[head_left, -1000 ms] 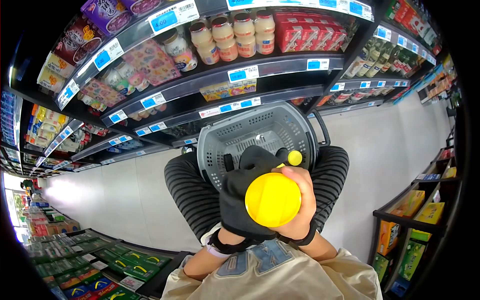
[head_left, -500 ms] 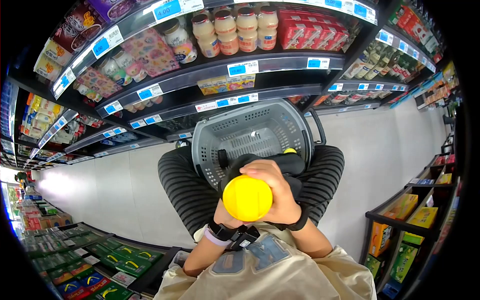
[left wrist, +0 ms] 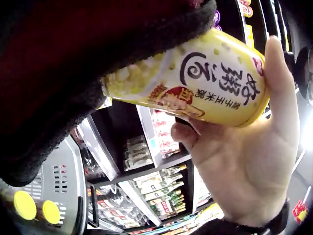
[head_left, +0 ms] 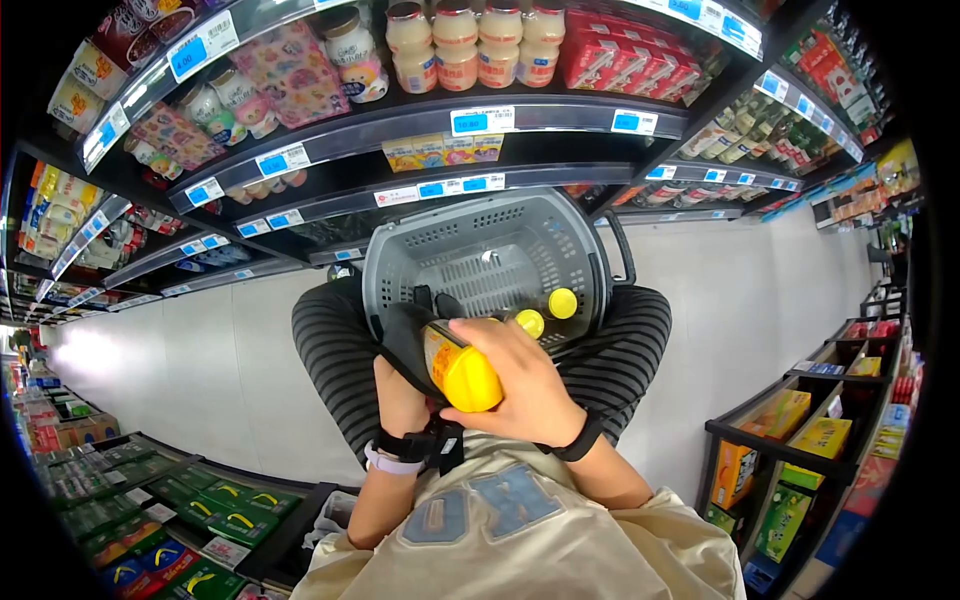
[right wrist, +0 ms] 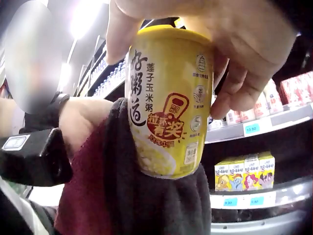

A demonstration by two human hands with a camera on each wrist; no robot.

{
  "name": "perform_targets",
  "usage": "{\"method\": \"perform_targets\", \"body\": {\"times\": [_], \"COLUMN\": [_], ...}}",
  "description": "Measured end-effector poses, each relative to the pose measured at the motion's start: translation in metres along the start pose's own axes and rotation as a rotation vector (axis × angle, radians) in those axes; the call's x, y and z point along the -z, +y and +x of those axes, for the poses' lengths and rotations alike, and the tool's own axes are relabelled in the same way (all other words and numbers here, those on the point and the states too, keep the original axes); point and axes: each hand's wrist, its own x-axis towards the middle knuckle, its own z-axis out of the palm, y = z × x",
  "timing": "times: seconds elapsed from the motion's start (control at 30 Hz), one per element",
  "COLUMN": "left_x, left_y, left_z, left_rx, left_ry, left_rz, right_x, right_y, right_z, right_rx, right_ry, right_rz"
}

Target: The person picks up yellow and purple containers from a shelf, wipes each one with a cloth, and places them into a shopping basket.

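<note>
My right hand grips a yellow porridge can near its yellow lid, thumb and fingers around opposite sides. The can tilts, so part of its label shows in the head view; printed corn and writing show on the can in the left wrist view. A black and maroon fuzzy cloth wraps the can's bottom end. My left hand holds this cloth against the can, its fingers hidden under the fabric. Just beyond, a grey basket contains two yellow-lidded containers, one lid near its right wall.
The basket stands between striped-trousered knees, against a shelf of bottled drinks and red cartons. Stacked green boxes lie behind on the left. A low rack with yellow and green boxes stands on the right.
The can has turned from lid-up to tilted, baring its label, and moved left with both hands. The cloth has slid from over the left hand's back to the can's lower end.
</note>
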Motion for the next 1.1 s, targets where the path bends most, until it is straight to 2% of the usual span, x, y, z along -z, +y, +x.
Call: {"method": "perform_targets", "body": {"times": [0.1, 0.27, 0.3, 0.4, 0.43, 0.53, 0.57, 0.67, 0.73, 0.8, 0.83, 0.9, 0.93, 1.0, 1.03, 1.07, 1.1], "left_x": [0.004, 0.012, 0.018, 0.025, 0.034, 0.06, 0.072, 0.1, 0.136, 0.158, 0.161, 0.16, 0.164, 0.17, 0.169, 0.173, 0.177], "left_y": [-0.003, -0.014, -0.016, -0.017, -0.011, 0.002, 0.004, 0.012, 0.001, -0.027, -0.04, -0.057, -0.058, -0.054, -0.052, -0.055, -0.061], "left_z": [0.004, 0.014, 0.02, 0.027, 0.027, 0.038, 0.042, 0.057, 0.071, 0.073, 0.073, 0.073, 0.072, 0.072, 0.073, 0.075, 0.076], "left_rx": [-0.064, -0.161, -0.245, -0.207, -0.115, -0.143, -0.121, -0.32, -0.515, -0.326, -0.314, -0.331, -0.323, -0.363, -0.313, -0.31, -0.233], "left_ry": [0.031, 0.094, 0.065, 0.144, 0.131, 0.134, 0.155, 0.215, 0.172, 0.248, 0.265, 0.508, 0.525, 0.393, 0.32, 0.334, 0.275], "left_rz": [0.08, 0.187, 0.324, 0.189, 0.116, -0.004, 0.041, 0.394, 0.837, 0.639, 0.634, 0.256, 0.254, 0.474, 0.25, 0.252, -0.135], "right_x": [-0.016, -0.02, -0.02, -0.021, -0.019, -0.009, -0.007, -0.005, -0.014, -0.028, -0.039, -0.062, -0.074, -0.098, -0.107, -0.117, -0.124], "right_y": [0.003, 0.007, 0.008, 0.013, 0.016, 0.036, 0.045, 0.079, 0.109, 0.151, 0.171, 0.21, 0.224, 0.249, 0.257, 0.264, 0.271], "right_z": [-0.002, 0.004, 0.004, 0.009, 0.011, 0.023, 0.027, 0.037, 0.044, 0.045, 0.043, 0.038, 0.036, 0.033, 0.031, 0.028, 0.023], "right_rx": [0.044, 0.032, 0.024, 0.038, 0.046, -0.002, -0.063, -0.224, -0.257, -0.292, -0.289, -0.334, -0.329, -0.57, -0.563, -0.583, -0.604], "right_ry": [0.028, 0.011, 0.037, 0.066, 0.108, 0.163, 0.16, 0.122, 0.084, -0.01, -0.031, -0.153, -0.17, -0.473, -0.488, -0.585, -0.68], "right_rz": [-0.195, -0.237, -0.24, -0.243, -0.287, -0.364, -0.385, -0.389, -0.392, -0.455, -0.456, -0.506, -0.505, -0.575, -0.574, -0.66, -0.746]}}
